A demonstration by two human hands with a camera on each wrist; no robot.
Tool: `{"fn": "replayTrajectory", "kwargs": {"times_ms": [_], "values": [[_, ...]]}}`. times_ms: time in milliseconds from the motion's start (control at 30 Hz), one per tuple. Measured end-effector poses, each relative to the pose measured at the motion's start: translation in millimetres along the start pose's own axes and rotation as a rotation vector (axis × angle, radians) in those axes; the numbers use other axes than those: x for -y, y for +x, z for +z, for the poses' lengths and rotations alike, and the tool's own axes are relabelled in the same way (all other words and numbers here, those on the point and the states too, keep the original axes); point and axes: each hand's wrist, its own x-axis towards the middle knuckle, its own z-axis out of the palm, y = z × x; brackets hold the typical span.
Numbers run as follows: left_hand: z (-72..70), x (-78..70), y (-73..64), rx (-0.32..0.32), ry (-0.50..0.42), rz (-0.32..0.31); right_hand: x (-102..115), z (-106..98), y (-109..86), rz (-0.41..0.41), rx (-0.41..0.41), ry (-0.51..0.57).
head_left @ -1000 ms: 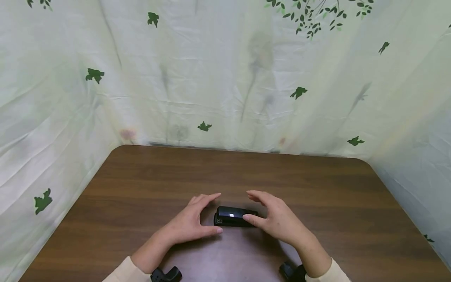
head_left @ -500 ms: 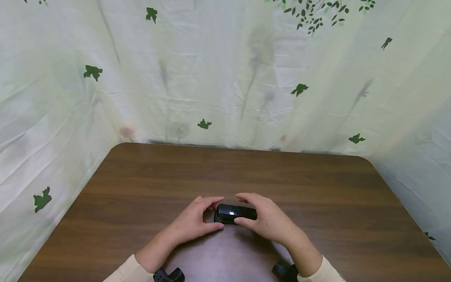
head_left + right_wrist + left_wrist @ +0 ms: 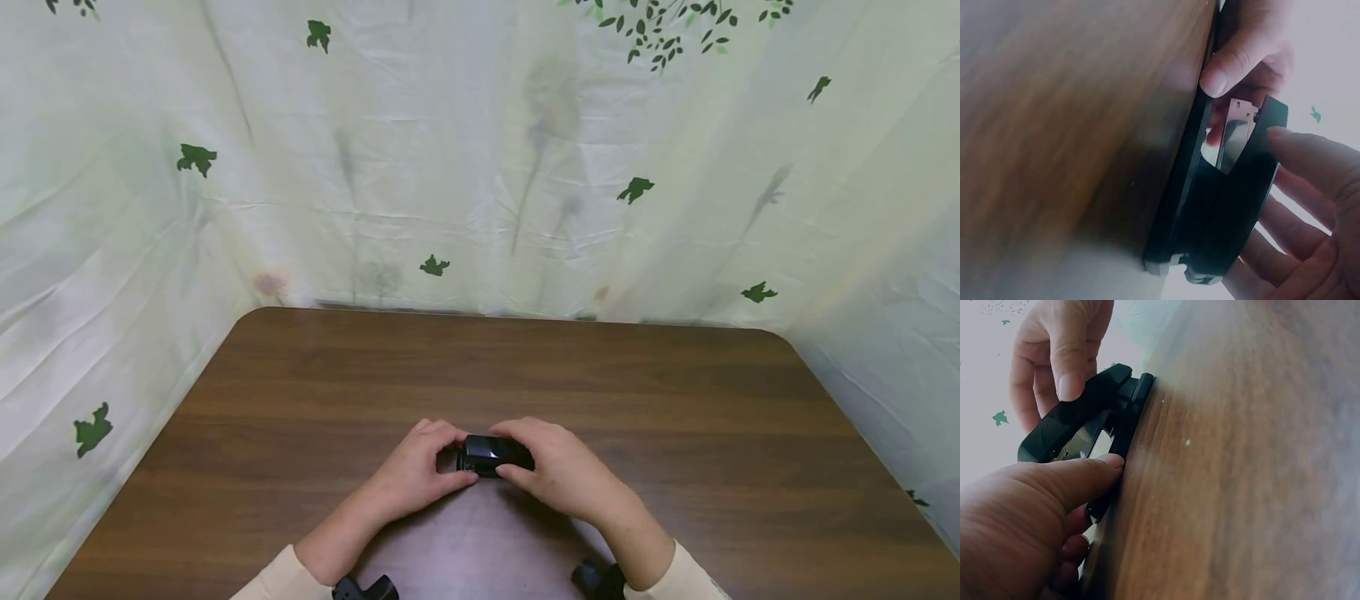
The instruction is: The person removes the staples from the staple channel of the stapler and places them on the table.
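Note:
A black stapler (image 3: 497, 452) stands on the brown table, lengthwise between my two hands. My left hand (image 3: 414, 471) holds the left end of its base; in the left wrist view the thumb (image 3: 1094, 472) lies along one side, with fingers behind. With thumb and fingers on either side of the upper arm, my right hand (image 3: 566, 468) grips its right part. Seen from the right wrist, a gap separates arm and base at the left end, and the shiny metal magazine (image 3: 1233, 137) shows in it. The right end is partly hidden behind my right hand in the head view.
The wooden table (image 3: 300, 375) has rounded far corners. A pale curtain (image 3: 480, 167) printed with green leaves hangs behind it and at both sides. Dark wrist devices (image 3: 366, 588) show by both sleeves at the bottom.
Both hands have closed in on the stapler. The right hand has moved left along it and now grips its upper arm; the left hand's fingers have come onto the left end.

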Motion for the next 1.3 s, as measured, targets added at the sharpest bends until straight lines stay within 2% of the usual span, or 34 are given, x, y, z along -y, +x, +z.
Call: {"fn": "replayTrajectory", "kwargs": {"times_ms": [400, 733, 1033, 1300], "values": [[-1.7, -4.8, 0.8, 0.038, 0.028, -0.052, 7, 10, 8.2, -0.045, -0.06, -0.15], [-2.0, -6.6, 0.6, 0.063, 0.037, -0.092, 4, 17, 11.0, -0.043, -0.07, -0.196], [0.1, -4.5, 1.3, 0.036, 0.054, -0.062, 4, 15, 9.6, -0.036, -0.069, -0.218], [-0.5, -6.5, 1.2, 0.05, 0.056, -0.083, 1, 16, 8.9, -0.049, -0.082, -0.232]]}}
